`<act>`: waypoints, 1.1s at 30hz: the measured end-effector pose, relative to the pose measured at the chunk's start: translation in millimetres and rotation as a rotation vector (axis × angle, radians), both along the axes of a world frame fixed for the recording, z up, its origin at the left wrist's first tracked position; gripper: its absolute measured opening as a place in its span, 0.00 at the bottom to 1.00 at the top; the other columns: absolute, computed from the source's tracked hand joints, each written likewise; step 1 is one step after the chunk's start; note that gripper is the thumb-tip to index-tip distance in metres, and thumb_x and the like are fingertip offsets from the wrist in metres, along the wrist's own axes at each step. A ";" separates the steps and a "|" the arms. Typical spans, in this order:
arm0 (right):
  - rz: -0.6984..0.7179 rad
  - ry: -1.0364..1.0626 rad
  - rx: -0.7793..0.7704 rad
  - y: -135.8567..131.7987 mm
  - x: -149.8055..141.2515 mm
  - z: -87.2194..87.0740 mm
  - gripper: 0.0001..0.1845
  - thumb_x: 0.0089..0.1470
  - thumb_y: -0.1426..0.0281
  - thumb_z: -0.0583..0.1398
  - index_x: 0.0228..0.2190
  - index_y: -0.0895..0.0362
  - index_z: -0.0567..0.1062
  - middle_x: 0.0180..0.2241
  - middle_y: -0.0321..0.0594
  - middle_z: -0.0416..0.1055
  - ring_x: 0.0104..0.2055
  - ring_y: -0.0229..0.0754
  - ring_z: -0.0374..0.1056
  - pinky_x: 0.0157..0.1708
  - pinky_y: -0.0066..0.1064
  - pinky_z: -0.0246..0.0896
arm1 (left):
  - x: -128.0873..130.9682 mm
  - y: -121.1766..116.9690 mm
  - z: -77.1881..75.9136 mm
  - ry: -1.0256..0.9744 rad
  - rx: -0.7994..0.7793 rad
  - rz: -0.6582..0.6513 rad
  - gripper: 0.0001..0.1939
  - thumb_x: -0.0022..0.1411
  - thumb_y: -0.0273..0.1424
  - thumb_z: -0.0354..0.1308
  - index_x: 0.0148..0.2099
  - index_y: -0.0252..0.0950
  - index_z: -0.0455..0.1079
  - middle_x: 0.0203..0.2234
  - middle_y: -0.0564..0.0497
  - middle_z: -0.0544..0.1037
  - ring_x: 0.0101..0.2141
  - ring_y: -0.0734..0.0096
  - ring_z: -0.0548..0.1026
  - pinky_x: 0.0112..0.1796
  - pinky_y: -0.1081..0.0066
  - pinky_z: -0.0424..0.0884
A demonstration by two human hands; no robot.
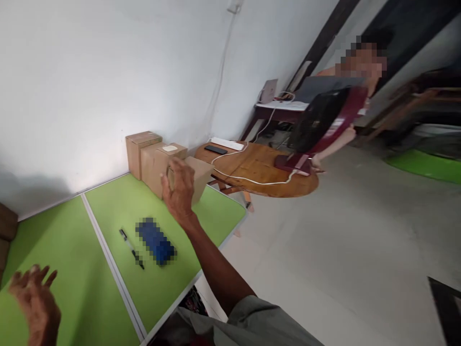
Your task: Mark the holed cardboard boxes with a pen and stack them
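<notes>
My right hand (180, 190) is raised in front of the cardboard boxes, its fingers curved and apart; whether it touches one I cannot tell. Behind it, three brown boxes stand in a row against the wall: a far box (134, 156), a middle box (151, 166) with a pale label on top, and a near box (201, 175), partly hidden by the hand. At the lower left, my left hand (36, 300) hovers over the green table (72, 245) with fingers spread, holding nothing. Between the hands lie a pen (130, 246) and a blurred dark-blue object (155, 240).
More brown boxes (7, 226) stand at the left edge. Beyond the table is an oval wooden table (248, 168) with a power strip (226, 143), a dark phone-like object (215, 150), a white cable and a dark red fan (324, 125). A person (338, 139) sits behind the fan.
</notes>
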State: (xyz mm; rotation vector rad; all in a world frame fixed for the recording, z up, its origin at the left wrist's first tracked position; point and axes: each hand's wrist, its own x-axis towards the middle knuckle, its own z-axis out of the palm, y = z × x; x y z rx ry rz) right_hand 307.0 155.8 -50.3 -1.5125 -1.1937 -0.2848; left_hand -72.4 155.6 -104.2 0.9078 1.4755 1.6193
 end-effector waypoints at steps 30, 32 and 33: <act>0.319 0.909 0.024 -110.1 148.1 -66.4 0.46 0.62 0.30 0.59 0.62 0.51 0.80 0.67 0.52 0.77 0.67 0.60 0.75 0.57 0.53 0.79 | 369.6 5.5 35.6 -0.344 -0.543 -1.066 0.46 0.69 0.69 0.49 0.74 0.43 0.69 0.70 0.32 0.75 0.67 0.27 0.74 0.61 0.22 0.70; 0.352 0.839 0.017 -123.7 132.3 -58.6 0.45 0.66 0.30 0.55 0.63 0.49 0.80 0.68 0.50 0.77 0.69 0.60 0.73 0.60 0.54 0.77 | 344.2 -1.7 39.5 -0.390 -0.539 -1.072 0.45 0.69 0.68 0.51 0.71 0.42 0.72 0.65 0.33 0.79 0.63 0.30 0.78 0.59 0.24 0.73; 0.373 0.787 0.008 -130.9 123.5 -53.8 0.45 0.67 0.29 0.53 0.63 0.49 0.81 0.68 0.50 0.76 0.70 0.60 0.72 0.62 0.55 0.76 | 327.9 -6.2 39.0 -0.407 -0.528 -1.062 0.44 0.68 0.68 0.51 0.70 0.43 0.73 0.64 0.35 0.80 0.62 0.32 0.79 0.59 0.26 0.75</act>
